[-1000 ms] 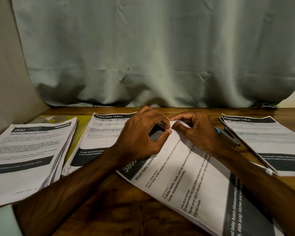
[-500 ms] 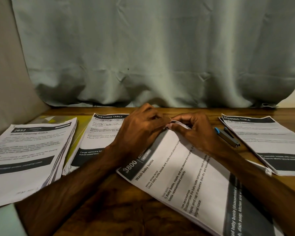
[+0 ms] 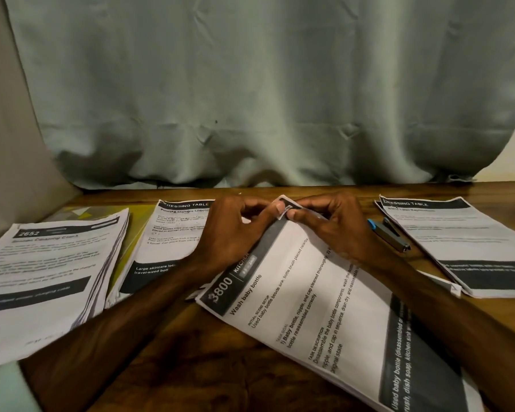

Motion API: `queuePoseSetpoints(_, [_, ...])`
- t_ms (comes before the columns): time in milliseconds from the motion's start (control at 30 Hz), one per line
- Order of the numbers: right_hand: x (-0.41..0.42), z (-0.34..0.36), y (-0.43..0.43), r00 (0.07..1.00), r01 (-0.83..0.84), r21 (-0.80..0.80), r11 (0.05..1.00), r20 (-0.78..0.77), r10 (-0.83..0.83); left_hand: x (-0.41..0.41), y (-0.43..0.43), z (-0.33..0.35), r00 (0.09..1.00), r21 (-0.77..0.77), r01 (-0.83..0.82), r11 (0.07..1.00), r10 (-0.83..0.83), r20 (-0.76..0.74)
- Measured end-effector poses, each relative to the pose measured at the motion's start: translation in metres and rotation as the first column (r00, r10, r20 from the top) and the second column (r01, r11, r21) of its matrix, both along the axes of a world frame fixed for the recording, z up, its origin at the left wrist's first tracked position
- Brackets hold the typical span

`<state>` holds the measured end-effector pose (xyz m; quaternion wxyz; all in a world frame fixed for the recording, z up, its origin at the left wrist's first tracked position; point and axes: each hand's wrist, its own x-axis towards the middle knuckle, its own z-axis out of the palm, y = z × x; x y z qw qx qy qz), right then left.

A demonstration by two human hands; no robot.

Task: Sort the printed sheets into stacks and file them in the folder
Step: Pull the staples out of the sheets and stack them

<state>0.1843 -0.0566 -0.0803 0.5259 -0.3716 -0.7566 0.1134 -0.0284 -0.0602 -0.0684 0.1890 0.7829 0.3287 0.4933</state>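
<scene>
wood table (image 3: pixel 191 352): left hand (image 3: pixel 235 230), right hand (image 3: pixel 333 230) both pinch stack (image 3: pixel 324 292) corner at 12 o'clock; stapler (image 3: pixel 388 234) at 2 o'clock.

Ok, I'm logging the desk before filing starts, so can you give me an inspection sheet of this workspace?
Surface: wooden table.
Job's things: 3800 stack angled in the centre; 2652 stack at left; middle Dressing Table stack lying on what looks like a yellow-green folder; right Dressing Table stack.
Clutter: dark blue-tipped tool, perhaps a stapler, beside the right stack.
Grippers: left hand and right hand both pinch the 3800 stack's far corner.
Cables: nothing seen.
Surroundings: grey-green curtain behind; beige wall at left.
</scene>
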Motion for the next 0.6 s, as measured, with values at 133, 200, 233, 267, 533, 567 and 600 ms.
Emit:
queuePoseSetpoints(133, [0.005,0.01,-0.004,0.989,0.085,0.008,0.996,-0.12,-0.083,-0.007,0.003,0.002,0.999,-0.353,-0.008,0.935,-0.004,-0.033])
queuePoseSetpoints(200, [0.013,0.017,-0.006,0.97,0.142,0.001,0.99,-0.202,-0.139,-0.01,0.003,0.008,0.998,-0.537,0.043,0.843,-0.06,-0.014])
queuePoseSetpoints(233, [0.018,0.019,-0.006,0.958,0.157,-0.011,0.988,-0.243,-0.155,-0.012,0.003,0.009,0.997,-0.587,0.073,0.806,-0.082,0.012])
queuePoseSetpoints(267, [0.024,0.021,-0.008,0.942,0.182,-0.023,0.983,-0.283,-0.181,-0.012,0.003,0.012,0.994,-0.614,0.103,0.783,-0.094,0.046])
queuePoseSetpoints(533, [0.032,0.022,-0.009,0.755,0.308,-0.13,0.942,-0.569,-0.326,0.001,-0.01,0.009,0.89,-0.667,0.401,0.628,-0.096,0.445])
queuePoseSetpoints(567, [0.029,0.021,-0.009,0.748,0.297,-0.157,0.942,-0.575,-0.332,0.005,-0.012,0.006,0.891,-0.665,0.401,0.629,-0.1,0.443])
queuePoseSetpoints(600, [0.027,0.021,-0.009,0.746,0.278,-0.175,0.944,-0.58,-0.327,0.007,-0.012,0.004,0.892,-0.664,0.393,0.636,-0.089,0.443])
